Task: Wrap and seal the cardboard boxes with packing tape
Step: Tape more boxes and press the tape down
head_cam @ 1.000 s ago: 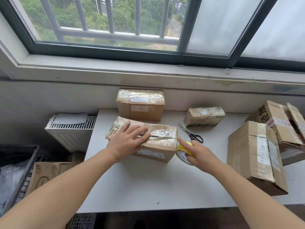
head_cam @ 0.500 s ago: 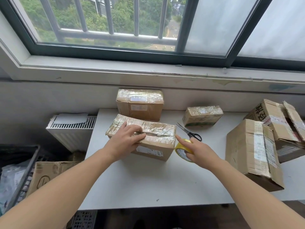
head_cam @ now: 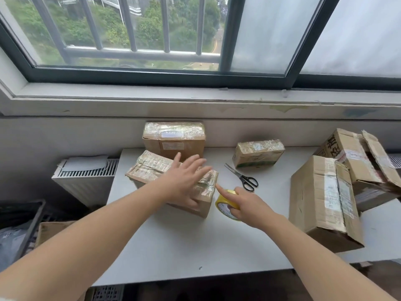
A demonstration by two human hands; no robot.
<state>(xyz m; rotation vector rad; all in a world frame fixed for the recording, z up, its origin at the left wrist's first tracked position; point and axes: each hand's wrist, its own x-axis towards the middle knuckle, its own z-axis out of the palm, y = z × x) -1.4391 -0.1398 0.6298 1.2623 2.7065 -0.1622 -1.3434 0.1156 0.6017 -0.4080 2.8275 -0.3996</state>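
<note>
Cardboard box (head_cam: 149, 168) sits under the flat, spread fingers of the left hand (head_cam: 184, 183), too blurred to tell contact, while the right hand (head_cam: 245, 205) grips the yellow tape roll (head_cam: 224, 208) just beside them; firm strokes toward it should seat the tape.

Upper-floor room as makeshift parcel-packing corner: white table (head_cam: 195, 246), barred window (head_cam: 134, 40), radiator (head_cam: 86, 179), taped cartons (head_cam: 173, 137)

a white radiator (head_cam: 86, 185) (grey cloth (head_cam: 84, 162) on top) stands below the barred window (head_cam: 152, 77).
</note>
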